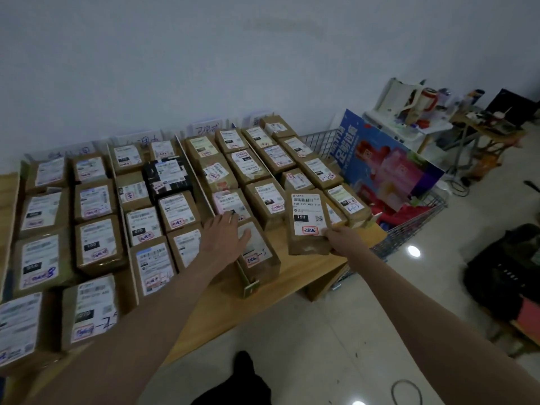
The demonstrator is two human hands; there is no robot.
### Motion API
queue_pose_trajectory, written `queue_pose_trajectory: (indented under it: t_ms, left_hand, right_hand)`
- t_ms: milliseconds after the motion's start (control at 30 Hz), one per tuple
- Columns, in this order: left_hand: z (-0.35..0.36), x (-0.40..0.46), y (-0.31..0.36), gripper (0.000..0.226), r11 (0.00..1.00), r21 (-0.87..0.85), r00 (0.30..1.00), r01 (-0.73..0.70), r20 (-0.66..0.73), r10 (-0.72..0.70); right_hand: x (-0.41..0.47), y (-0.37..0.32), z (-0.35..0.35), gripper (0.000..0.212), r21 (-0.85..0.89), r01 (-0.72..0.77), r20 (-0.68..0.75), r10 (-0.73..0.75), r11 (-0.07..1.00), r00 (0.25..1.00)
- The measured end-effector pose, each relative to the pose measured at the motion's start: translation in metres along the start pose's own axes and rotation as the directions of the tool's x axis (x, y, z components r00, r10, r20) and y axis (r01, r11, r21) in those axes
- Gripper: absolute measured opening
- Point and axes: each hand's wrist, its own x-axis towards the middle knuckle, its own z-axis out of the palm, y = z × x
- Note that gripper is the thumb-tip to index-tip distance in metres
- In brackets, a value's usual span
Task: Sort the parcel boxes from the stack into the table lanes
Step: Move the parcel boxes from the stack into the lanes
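Parcels fill the bench lanes while the right hand is clamped on a labelled box at the near right edge, and the left hand lies spread on another box.

The left hand hid part of a parcel's label; far labels (toward twelve o'clock) blurred; the leftmost parcel was edge-cropped.

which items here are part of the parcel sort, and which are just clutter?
In the job:
- parcel box held in right hand
- left hand resting on a tabled box
- rows of labelled boxes
- lane dividers
- table

Lying about:
- wire cart with colourful carton
- black bag
- cluttered side desk
- floor cable
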Motion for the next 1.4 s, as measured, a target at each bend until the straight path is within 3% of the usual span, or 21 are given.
queue_pose_trajectory:
  t_ms: [267,400,833,1200,1300,1400]
  left_hand:
    - [0.051,0.033,0.026,0.055,0.990,-0.110,0.996,0.090,0.031,-0.087]
    - [0.067,0.028,0.040,0.050,0.970,-0.172,0.982,0.173,-0.050,-0.184]
    - [0.090,0.017,0.068,0.053,0.936,-0.109,0.942,0.335,0.029,-0.334]
    - [0.092,0.015,0.068,0.057,0.897,-0.184,0.915,0.403,0.083,-0.394]
    - [0.091,0.013,0.064,0.062,0.887,-0.209,0.911,0.413,0.091,-0.402]
    - [0.089,0.008,0.057,0.078,0.875,-0.209,0.899,0.437,0.105,-0.425]
  right_hand:
    - [0.049,0.037,-0.010,0.030,-0.139,0.030,0.089,-0.018,0.990,0.996]
    - [0.067,0.055,-0.001,0.031,-0.206,0.073,0.143,-0.044,0.976,0.989]
    - [0.116,0.070,0.042,0.023,-0.335,0.226,0.271,-0.136,0.915,0.953]
    - [0.133,0.063,0.065,0.032,-0.434,0.305,0.286,-0.191,0.848,0.939]
    - [0.134,0.063,0.068,0.043,-0.403,0.308,0.306,-0.190,0.862,0.933]
    - [0.132,0.063,0.068,0.075,-0.407,0.351,0.367,-0.200,0.843,0.908]
